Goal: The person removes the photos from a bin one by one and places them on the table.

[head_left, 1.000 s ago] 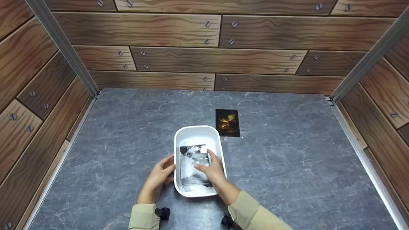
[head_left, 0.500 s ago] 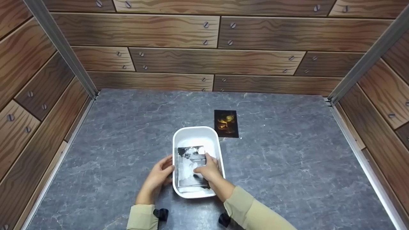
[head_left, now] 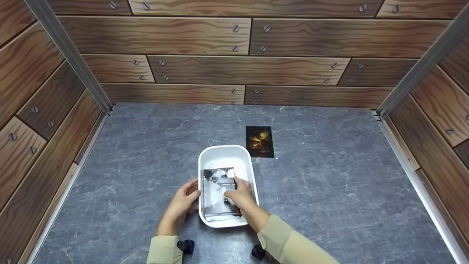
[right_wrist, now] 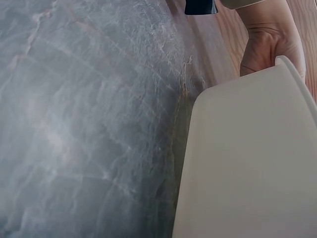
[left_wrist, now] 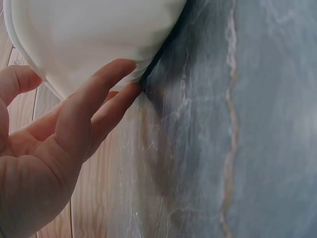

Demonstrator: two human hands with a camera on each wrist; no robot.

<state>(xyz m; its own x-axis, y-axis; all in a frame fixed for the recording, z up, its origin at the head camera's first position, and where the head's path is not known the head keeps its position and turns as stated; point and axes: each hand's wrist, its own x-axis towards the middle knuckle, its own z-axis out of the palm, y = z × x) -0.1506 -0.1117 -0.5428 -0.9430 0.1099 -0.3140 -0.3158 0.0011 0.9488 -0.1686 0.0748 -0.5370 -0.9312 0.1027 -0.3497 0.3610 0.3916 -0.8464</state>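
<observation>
A white rounded tub (head_left: 225, 150) stands on the marbled grey surface in the head view. Inside it lies a stack of black-and-white picture cards (head_left: 216, 187). My left hand (head_left: 182, 200) rests against the tub's left outer wall; in the left wrist view its long fingers (left_wrist: 111, 74) lie fairly straight along the wall, the thumb near the rim. Inside the tub, my right hand (head_left: 242, 194) holds the stack at its right edge, thumb over the top card and fingertips partly hidden. The right wrist view shows the tub's outer side (right_wrist: 252, 158) and the left hand (right_wrist: 272, 49) beyond.
A dark card with a golden picture (head_left: 259, 142) lies flat just beyond the tub's far right corner. Wood-patterned walls (head_left: 205, 35) bound the surface at the back and sides, with metal posts (head_left: 67, 51) at the corners. A small white speck (head_left: 276, 158) lies near the dark card.
My right thumb has slid slightly toward me over the top card, and a dark patch now shows beneath it. The stack has shifted very slightly left in the tub. My left hand keeps its place.
</observation>
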